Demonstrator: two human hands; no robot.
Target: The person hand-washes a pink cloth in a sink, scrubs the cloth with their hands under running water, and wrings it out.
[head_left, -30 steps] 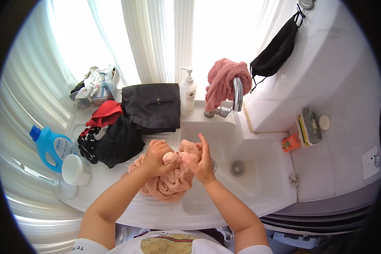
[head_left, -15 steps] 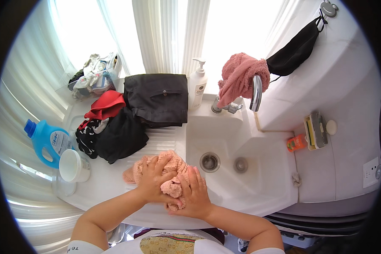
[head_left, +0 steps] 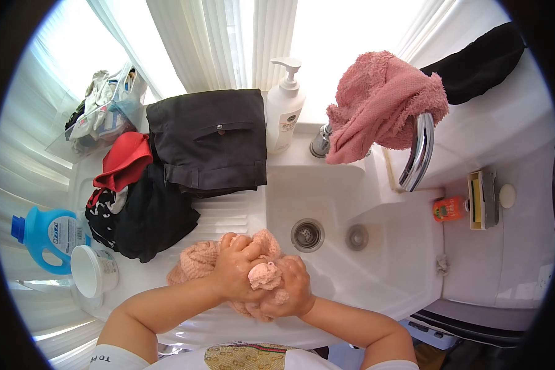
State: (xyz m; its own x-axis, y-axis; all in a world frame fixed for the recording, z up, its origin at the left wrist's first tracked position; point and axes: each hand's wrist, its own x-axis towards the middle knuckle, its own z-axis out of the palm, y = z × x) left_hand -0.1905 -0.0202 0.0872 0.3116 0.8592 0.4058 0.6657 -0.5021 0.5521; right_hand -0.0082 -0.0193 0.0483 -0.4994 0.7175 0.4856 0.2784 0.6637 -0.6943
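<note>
Pink cloth x1, w/ 2 hands round it.

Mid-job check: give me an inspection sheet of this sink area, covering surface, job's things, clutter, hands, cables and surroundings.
Surface: white sink unit with ribbed drainboard and open drain.
Job's things: pink cloth bunched at the basin's front edge, squeezed between both hands.
Clutter: dark folded garment, red garment, black clothes, blue detergent bottle, white tub, pump bottle, pink towel draped over the tap.
Hands: left hand and right hand both closed on the pink cloth.
Cables: nothing seen.
Surroundings: white curtains at a bright window; black fabric on the right ledge.
</note>
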